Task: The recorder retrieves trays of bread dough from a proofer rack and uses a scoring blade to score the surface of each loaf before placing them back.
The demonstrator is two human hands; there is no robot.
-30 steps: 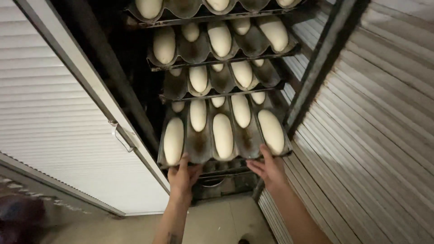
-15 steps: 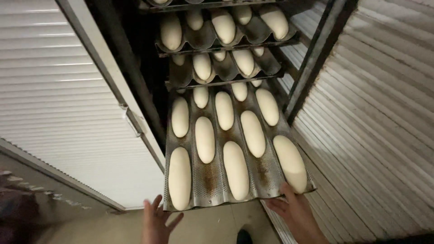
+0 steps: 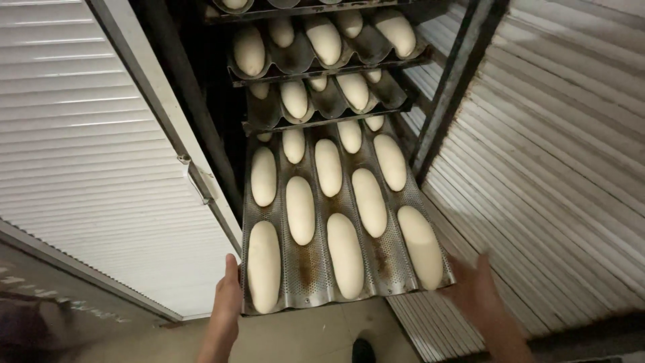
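While the tray (image 3: 316,269) juts from the rack (image 3: 463,81) toward the person, long axis front-to-back, the left hand (image 3: 227,296) grips its near-left corner; the right hand (image 3: 474,289), fingers spread, sits at the near-right corner, contact unclear.

Perforated metal baking tray (image 3: 306,269), grooved in 4 lengthwise channels, tilted with its near end lower and drawn partly out of the rack. Rust-brown staining along the channels. It carries pale, elongated, unbaked dough loaves (image 3: 345,245), staggered along the channels, none browned.
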